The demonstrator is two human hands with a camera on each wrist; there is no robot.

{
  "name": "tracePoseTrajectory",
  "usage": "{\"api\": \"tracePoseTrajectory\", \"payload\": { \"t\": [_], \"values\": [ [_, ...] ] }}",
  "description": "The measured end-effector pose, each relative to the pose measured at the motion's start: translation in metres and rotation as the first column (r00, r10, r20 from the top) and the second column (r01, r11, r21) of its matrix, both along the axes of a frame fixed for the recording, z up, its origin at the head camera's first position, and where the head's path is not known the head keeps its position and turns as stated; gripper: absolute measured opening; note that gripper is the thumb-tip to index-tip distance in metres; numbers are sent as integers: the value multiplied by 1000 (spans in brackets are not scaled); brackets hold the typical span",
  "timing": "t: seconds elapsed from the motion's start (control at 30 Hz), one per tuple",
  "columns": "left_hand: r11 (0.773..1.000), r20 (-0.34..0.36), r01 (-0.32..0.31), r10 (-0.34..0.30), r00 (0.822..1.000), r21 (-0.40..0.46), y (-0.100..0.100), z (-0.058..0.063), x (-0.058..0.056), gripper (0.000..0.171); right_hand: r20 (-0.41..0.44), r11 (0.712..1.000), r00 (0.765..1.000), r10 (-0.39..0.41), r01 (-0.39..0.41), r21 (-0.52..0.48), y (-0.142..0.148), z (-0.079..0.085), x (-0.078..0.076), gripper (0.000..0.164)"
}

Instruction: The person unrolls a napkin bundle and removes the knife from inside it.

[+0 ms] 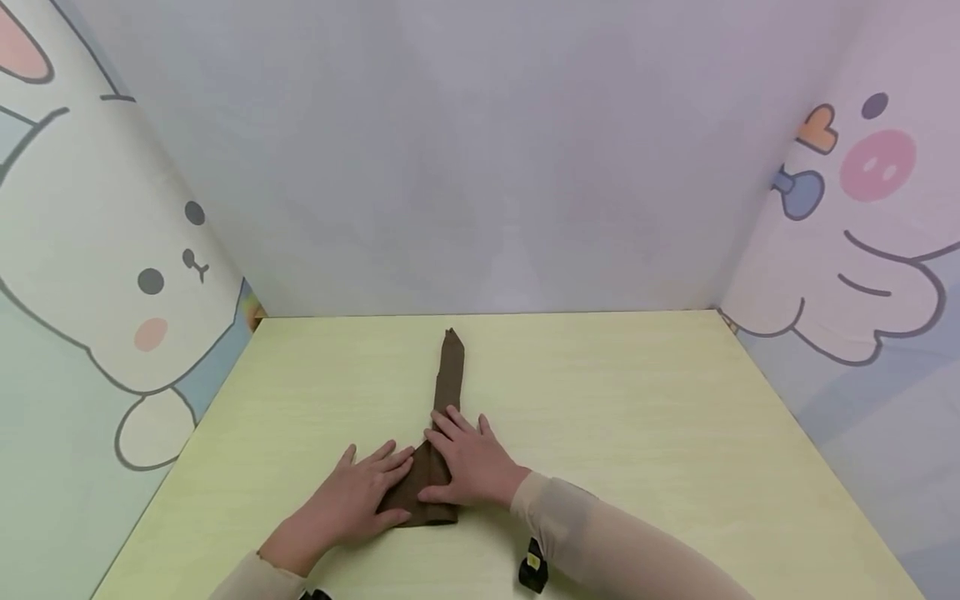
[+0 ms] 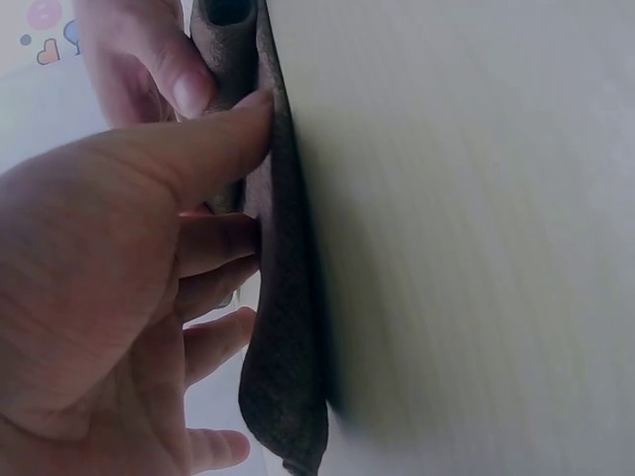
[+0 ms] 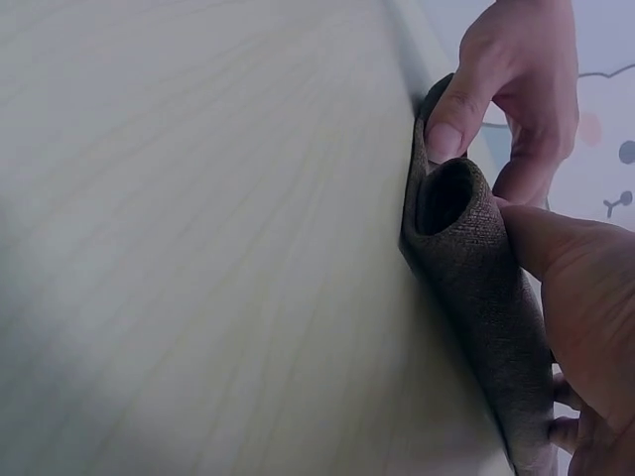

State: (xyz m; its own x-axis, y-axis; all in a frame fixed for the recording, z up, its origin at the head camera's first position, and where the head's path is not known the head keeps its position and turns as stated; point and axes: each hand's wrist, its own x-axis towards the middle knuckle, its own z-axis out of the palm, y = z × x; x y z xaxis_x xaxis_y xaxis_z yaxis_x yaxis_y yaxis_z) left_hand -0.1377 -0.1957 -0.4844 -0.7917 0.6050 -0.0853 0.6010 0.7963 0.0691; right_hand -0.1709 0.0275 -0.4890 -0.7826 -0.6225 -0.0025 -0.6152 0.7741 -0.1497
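A dark brown cloth (image 1: pixel 450 375) lies folded on the table, narrow and pointed at the far end and broader near me. My left hand (image 1: pixel 356 492) rests on its broad left part, fingers spread; the left wrist view shows the thumb and fingertips against the fabric. The right hand (image 1: pixel 480 462) presses along the right side with fingers fairly straight, thumb near the lower edge. Seen from the right wrist, the folded right side (image 3: pixel 476 288) curves over into a hollow tube at its near end. The flatter left layer (image 2: pixel 288 327) lies low against the tabletop.
The pale yellow table (image 1: pixel 637 400) runs back to a plain light wall (image 1: pixel 480 167). Side panels bear cartoon animals, a white one (image 1: pixel 97 250) at left and a pink-nosed one at right. Below the right sleeve (image 1: pixel 600 525) sits a small black item (image 1: pixel 533 571) with a yellow mark.
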Motion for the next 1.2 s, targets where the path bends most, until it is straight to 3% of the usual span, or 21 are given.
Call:
{"api": "tracePoseTrajectory", "payload": {
  "t": [0.53,0.87,1.2],
  "values": [
    [1000,5,-1,1,1000,1,-2,0,1,72,-23,999,1000,-18,17,-35,19,-5,4,92],
    [997,34,-18,16,999,72,-3,-1,3,74,-40,999,999,-9,7,-52,33,-3,5,89],
    [994,55,-22,16,998,107,6,6,1,77,-9,993,999,48,-49,-108,51,0,5,90]
  ]
}}
